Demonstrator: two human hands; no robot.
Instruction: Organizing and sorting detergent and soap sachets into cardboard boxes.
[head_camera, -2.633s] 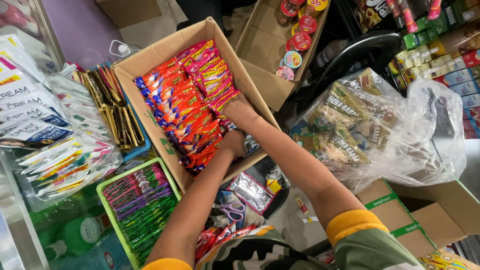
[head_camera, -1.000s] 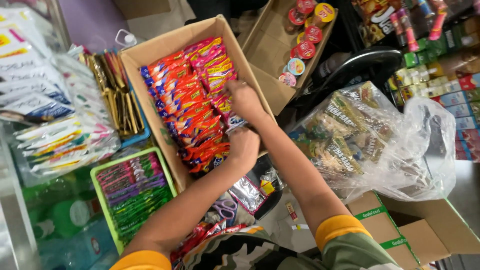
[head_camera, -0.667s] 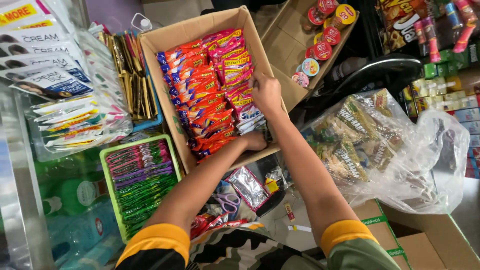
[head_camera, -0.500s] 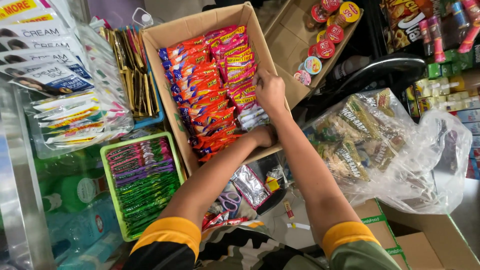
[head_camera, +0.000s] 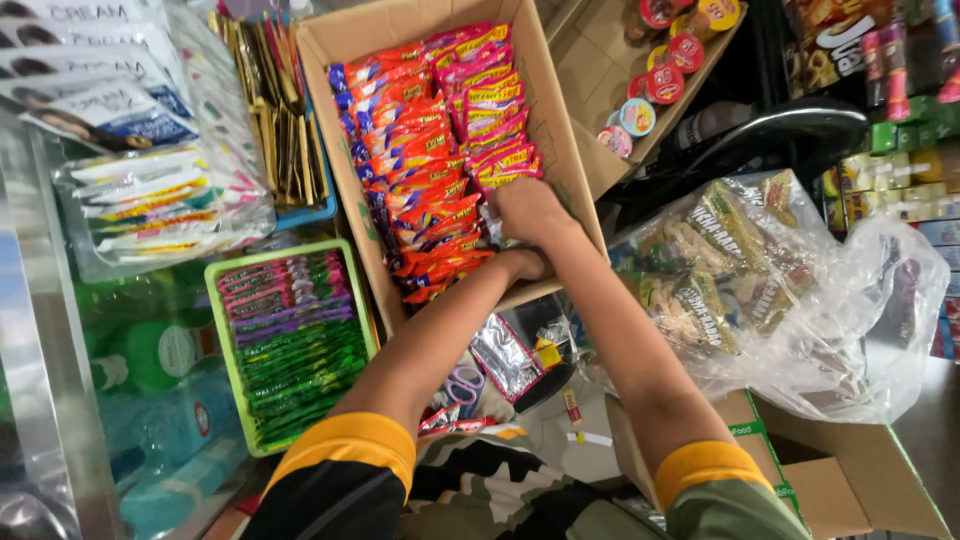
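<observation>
The right hand (head_camera: 530, 212) reaches into the near end of a cardboard box (head_camera: 560, 120), its fingers curled down among the snack packets (head_camera: 430, 170) there; whether they pinch one cannot be told, since the fingertips are buried. The left hand (head_camera: 522, 264) sits just beside it at the box's near wall, fingers tucked under and out of sight, so their grip cannot be told either. Both forearms run back to two yellow cuffs.

The packets fill the box in two rows: a long row of red and orange ones on the left, a shorter row of pink and yellow ones on the right, too closely stacked to count.

Left of the box lies one green tray (head_camera: 225, 330) of purple and green sticks, and above it a blue tray (head_camera: 318, 212) of gold sticks. Right of the box stands a second, open cardboard box (head_camera: 600, 70) with about six round lidded cups (head_camera: 662, 82). One clear plastic bag (head_camera: 860, 300) of large snack packs lies by the right arm.
</observation>
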